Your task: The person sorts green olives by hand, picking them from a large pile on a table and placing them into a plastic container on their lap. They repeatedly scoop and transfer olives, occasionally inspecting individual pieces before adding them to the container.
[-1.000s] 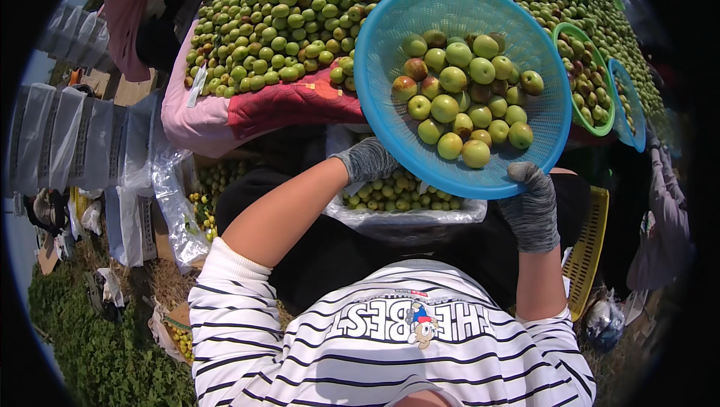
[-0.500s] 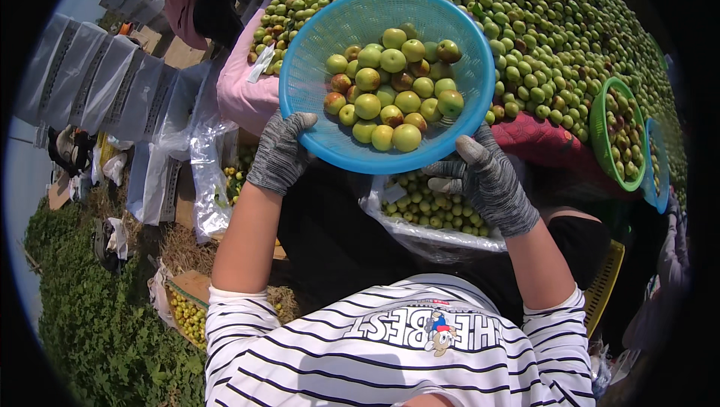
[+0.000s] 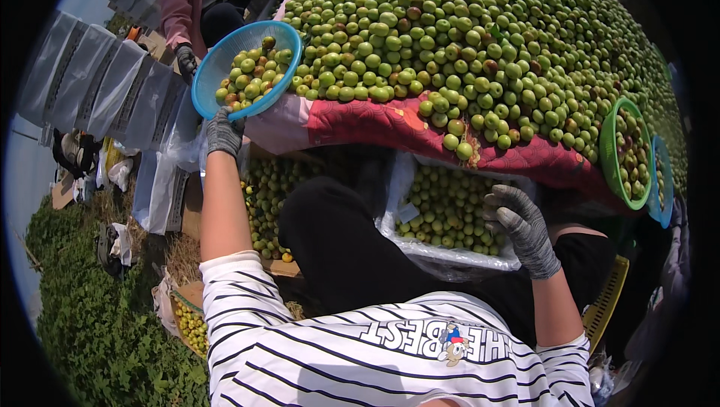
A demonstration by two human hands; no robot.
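At the left, my gloved left hand [image 3: 224, 133] grips the near rim of a round blue mesh basket [image 3: 204, 70]. The basket is tilted and holds several green and reddish-brown jujubes [image 3: 253, 76]. Another person's dark-gloved hand [image 3: 186, 62] is at the basket's left rim; whether it grips cannot be made out. My gloved right hand [image 3: 523, 228] hovers at the right edge of a plastic-lined crate of green jujubes [image 3: 442, 204]. Nothing is in it, and its fingers are bent loosely and apart.
A large heap of jujubes [image 3: 465, 32] covers the table ahead, edged by a red cloth [image 3: 360, 122]. Green [image 3: 609, 156] and blue [image 3: 664, 212] baskets stand at the right. White plastic-lined boxes [image 3: 105, 77] line the left. More jujubes [image 3: 277, 190] lie below the table.
The blue basket has moved from in front of me to the far left, in my left hand. My right hand has let go and drawn back right. The other person's hand has come to the basket.
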